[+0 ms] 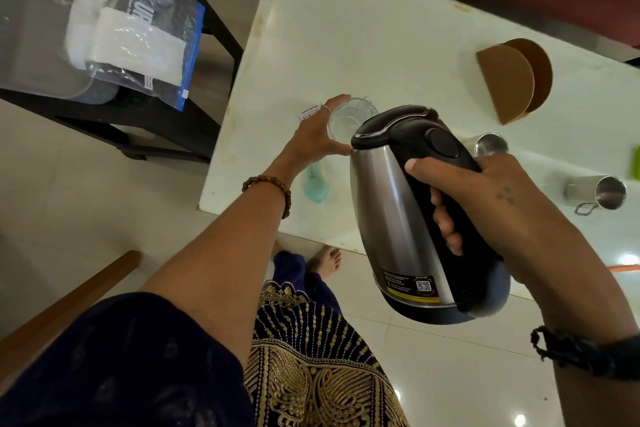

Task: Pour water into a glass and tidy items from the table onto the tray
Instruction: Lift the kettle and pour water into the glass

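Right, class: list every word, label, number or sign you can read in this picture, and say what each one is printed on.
"UR": large white letters on the clear plastic bag; the rest of the word is hidden by folds.
QR code with a small heading above it: on the kettle label, too small to read.
Lines of fine print beside that code: too small to read.
Small white label on the table: print blurred, unreadable.

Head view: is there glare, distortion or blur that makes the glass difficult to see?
Head view: wide-angle distortion bends the table edges; bright light spots glare on the floor; the transparent glass looks faint against the pale top, partly covered by the left hand and kettle; no strong blur.
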`<act>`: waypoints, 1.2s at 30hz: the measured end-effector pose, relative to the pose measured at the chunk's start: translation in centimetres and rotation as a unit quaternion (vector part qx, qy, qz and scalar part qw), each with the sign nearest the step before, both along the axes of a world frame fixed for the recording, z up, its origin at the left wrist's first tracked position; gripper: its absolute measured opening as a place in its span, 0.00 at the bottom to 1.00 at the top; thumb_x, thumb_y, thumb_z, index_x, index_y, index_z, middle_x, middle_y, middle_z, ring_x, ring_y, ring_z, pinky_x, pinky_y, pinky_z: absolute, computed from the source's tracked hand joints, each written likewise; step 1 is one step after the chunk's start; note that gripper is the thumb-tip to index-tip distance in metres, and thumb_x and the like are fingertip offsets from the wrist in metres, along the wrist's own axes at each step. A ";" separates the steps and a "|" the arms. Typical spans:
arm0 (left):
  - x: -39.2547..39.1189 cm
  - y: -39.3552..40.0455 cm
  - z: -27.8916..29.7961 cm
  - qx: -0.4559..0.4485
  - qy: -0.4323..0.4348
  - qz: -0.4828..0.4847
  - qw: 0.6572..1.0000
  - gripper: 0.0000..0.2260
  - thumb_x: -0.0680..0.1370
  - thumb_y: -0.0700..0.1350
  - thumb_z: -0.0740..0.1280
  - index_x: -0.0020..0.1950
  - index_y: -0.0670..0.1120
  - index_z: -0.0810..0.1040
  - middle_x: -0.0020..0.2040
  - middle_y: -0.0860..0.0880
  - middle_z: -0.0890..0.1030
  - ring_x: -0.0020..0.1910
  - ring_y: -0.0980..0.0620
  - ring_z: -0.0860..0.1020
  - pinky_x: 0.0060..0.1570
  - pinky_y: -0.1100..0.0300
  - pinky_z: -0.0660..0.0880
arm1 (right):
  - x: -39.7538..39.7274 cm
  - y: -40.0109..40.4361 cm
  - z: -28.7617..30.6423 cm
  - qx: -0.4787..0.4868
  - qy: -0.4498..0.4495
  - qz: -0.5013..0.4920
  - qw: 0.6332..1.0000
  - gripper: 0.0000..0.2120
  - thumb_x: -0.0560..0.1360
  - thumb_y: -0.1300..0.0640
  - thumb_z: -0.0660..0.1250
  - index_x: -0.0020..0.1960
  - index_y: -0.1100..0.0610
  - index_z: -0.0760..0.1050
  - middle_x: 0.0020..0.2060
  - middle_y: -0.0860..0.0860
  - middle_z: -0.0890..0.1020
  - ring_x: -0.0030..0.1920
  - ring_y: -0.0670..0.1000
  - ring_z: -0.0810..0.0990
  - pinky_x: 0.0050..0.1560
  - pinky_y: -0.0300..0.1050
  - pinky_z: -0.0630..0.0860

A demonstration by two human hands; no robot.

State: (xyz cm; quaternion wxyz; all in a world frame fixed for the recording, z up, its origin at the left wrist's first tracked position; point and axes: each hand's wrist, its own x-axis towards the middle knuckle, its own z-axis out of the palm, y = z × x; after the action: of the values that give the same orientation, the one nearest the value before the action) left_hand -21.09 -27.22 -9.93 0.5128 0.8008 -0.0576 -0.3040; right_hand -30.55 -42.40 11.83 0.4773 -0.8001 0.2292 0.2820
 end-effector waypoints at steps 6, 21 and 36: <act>0.1 0.0 -0.2 0.004 -0.011 -0.006 1.000 0.38 0.66 0.41 0.75 0.72 0.48 0.60 0.71 0.50 0.67 0.65 0.57 0.65 0.57 0.73 0.59 | 1.0 0.5 0.7 0.051 0.078 -0.065 0.994 0.28 0.75 0.54 0.65 0.15 0.53 0.72 0.13 0.51 0.71 0.15 0.50 0.68 0.15 0.34 0.67; 0.2 0.0 -0.9 -0.005 -0.015 -0.003 1.000 0.38 0.66 0.41 0.75 0.72 0.49 0.60 0.70 0.52 0.67 0.67 0.54 0.65 0.61 0.69 0.60 | 0.7 0.5 0.6 0.054 0.072 -0.048 0.995 0.27 0.76 0.52 0.64 0.18 0.55 0.72 0.14 0.50 0.73 0.15 0.46 0.70 0.18 0.37 0.71; 0.6 -0.2 -0.8 -0.009 -0.047 -0.025 0.999 0.41 0.64 0.48 0.76 0.73 0.48 0.59 0.70 0.52 0.67 0.67 0.57 0.64 0.62 0.68 0.60 | -2.1 1.0 0.2 -0.044 -0.064 -0.088 0.993 0.22 0.72 0.53 0.67 0.20 0.53 0.70 0.14 0.49 0.70 0.14 0.44 0.66 0.18 0.32 0.67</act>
State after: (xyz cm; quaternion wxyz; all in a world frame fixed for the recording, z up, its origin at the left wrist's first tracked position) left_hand -20.44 -27.39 -10.69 0.5085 0.8081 -0.1047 -0.2781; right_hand -32.60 -41.39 12.05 0.4784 -0.8135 0.2794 0.1768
